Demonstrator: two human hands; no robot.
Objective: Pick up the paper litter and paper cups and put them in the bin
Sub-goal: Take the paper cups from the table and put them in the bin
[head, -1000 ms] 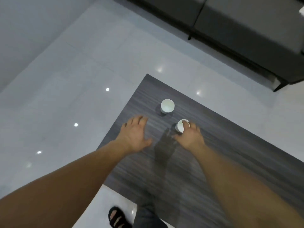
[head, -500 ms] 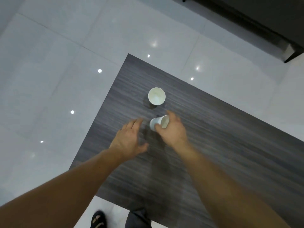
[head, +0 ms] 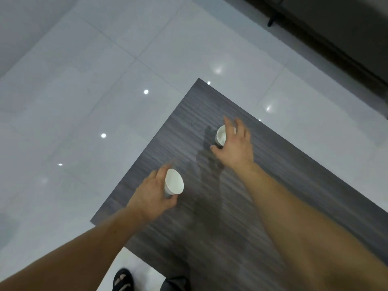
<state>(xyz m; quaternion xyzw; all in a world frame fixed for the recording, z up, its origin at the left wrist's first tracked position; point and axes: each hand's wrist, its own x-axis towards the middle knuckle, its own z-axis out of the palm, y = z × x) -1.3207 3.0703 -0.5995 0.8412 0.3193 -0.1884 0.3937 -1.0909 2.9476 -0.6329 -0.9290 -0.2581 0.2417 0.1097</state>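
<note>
A sandalled foot (head: 122, 280) stands by the dark wood-grain table (head: 220, 238). Above the table's near-left part, the left hand (head: 152, 193) grips a tilted white paper cup (head: 174, 182), fingers curled round it. Farther on, the right hand (head: 235, 144) spreads its fingers around a second cup (head: 222, 136), which stands upright on the table.

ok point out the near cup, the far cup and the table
near cup (head: 174, 183): head view, inside its tilted mouth
far cup (head: 221, 135): head view, on its inside wall
table (head: 189, 127): head view, on bare top near the far corner
</note>
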